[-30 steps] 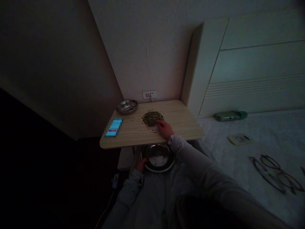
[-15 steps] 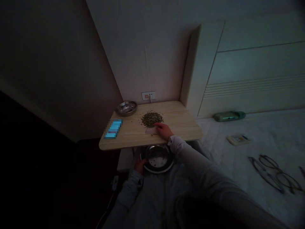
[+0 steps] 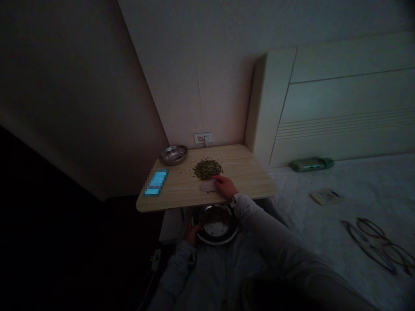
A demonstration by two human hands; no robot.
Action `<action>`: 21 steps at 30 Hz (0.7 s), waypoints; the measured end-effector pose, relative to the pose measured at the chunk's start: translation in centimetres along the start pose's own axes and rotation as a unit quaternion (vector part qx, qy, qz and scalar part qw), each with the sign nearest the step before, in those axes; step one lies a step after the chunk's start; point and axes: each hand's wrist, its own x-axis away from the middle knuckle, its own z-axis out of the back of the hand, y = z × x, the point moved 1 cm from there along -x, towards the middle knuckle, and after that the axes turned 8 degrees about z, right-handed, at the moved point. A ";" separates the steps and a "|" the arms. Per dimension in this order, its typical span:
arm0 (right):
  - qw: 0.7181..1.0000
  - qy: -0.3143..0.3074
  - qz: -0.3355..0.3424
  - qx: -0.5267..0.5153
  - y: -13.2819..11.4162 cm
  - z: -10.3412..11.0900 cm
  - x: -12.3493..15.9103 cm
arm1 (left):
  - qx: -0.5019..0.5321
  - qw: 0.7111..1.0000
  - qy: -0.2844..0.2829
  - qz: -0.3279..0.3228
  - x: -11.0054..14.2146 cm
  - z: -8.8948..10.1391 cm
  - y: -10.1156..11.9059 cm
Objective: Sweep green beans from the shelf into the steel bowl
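Observation:
A pile of small greenish-brown seeds or grains (image 3: 207,167) is spread on a small light wood table (image 3: 249,172). At its near side, my right hand (image 3: 225,187) is closed, fingertips pinching a thin pale flat card (image 3: 207,186) that lies on the tabletop. A few loose grains show at the card's front edge. Below the table's front edge, my left hand (image 3: 192,234) is wrapped round the left rim of a shiny metal bowl (image 3: 216,220) with a dark outer ring and pale rim. Several small bits lie in this bowl.
Another metal bowl (image 3: 173,155) stands at the table's back left, with a lit phone (image 3: 156,182), blurred out, in front. A wall socket (image 3: 203,138) holds a plug behind the table. On the bed at right lie a green bottle (image 3: 311,164), a pale box-like item (image 3: 327,196) and eyeglasses (image 3: 371,228).
The whole scene sits slightly lower in view. The pale card shows more plainly under my right fingers, and fewer loose grains show in front of it. My left hand stays on the bowl.

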 end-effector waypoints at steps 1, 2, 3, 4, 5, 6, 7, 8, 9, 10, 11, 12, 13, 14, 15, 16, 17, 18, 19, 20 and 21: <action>1.000 -0.004 -0.001 0.001 0.0 0.0 0.1 | 0.003 1.000 0.002 0.001 0.1 -0.1 0.0; 1.000 -0.008 -0.002 0.004 0.0 0.0 0.2 | 0.007 1.000 0.004 0.000 0.1 -0.2 0.0; 1.000 -0.012 -0.001 0.007 0.0 0.0 0.3 | 0.010 1.000 0.003 -0.003 0.1 -0.3 0.1; 1.000 -0.015 0.003 0.010 0.0 0.0 0.4 | 0.012 1.000 0.002 -0.005 0.1 -0.4 0.1; 1.000 -0.018 0.008 0.011 0.0 0.1 0.5 | 0.016 1.000 0.001 -0.005 0.1 -0.4 0.1; 1.000 -0.020 0.013 0.011 -0.1 0.1 0.5 | 0.020 1.000 0.002 -0.002 0.1 -0.4 0.2; 1.000 -0.021 0.015 0.011 -0.1 0.1 0.6 | 0.021 1.000 0.003 0.002 0.1 -0.4 0.3; 1.000 -0.022 0.016 0.010 -0.1 0.1 0.7 | 0.016 1.000 0.002 0.009 0.2 -0.4 0.4; 1.000 -0.024 0.015 0.009 -0.1 0.1 0.7 | 0.007 1.000 0.002 0.015 0.2 -0.3 0.6; 1.000 -0.025 0.015 0.009 0.0 0.2 0.8 | -0.004 1.000 0.000 0.021 0.2 -0.2 0.7; 0.999 -0.027 0.015 0.008 0.0 0.2 0.8 | -0.014 1.000 -0.002 0.025 0.1 -0.2 0.8; 0.999 -0.029 0.016 0.008 0.0 0.2 0.8 | -0.019 0.999 -0.002 0.028 0.1 -0.1 0.9; 0.999 -0.030 0.019 0.007 0.0 0.2 0.9 | -0.019 0.999 -0.003 0.029 0.0 -0.1 0.9; 0.999 -0.031 0.020 0.006 -0.1 0.3 0.9 | -0.013 1.000 -0.002 0.026 0.0 0.0 0.8; 0.999 -0.030 0.020 0.006 -0.2 0.3 0.9 | -0.005 1.000 -0.003 0.022 -0.1 0.0 0.7; 0.999 -0.029 0.019 0.005 -0.3 0.4 1.0 | 0.002 1.000 -0.006 0.019 -0.2 0.0 0.5; 0.999 -0.028 0.016 0.004 -0.4 0.4 1.0 | 0.008 1.000 -0.008 0.015 -0.2 0.0 0.3; 1.000 -0.025 0.015 0.003 -0.5 0.5 1.0 | 0.012 1.000 -0.011 0.015 -0.3 0.0 0.1; 1.000 -0.023 0.012 0.002 -0.6 0.5 1.0 | 0.017 1.000 -0.010 0.015 -0.3 0.1 0.0; 1.000 -0.020 0.010 -0.001 -0.7 0.5 1.1 | 0.020 1.000 -0.010 0.017 -0.4 0.1 -0.1; 1.000 -0.018 0.007 -0.006 -0.8 0.5 1.1 | 0.020 1.000 -0.008 0.019 -0.4 0.1 -0.2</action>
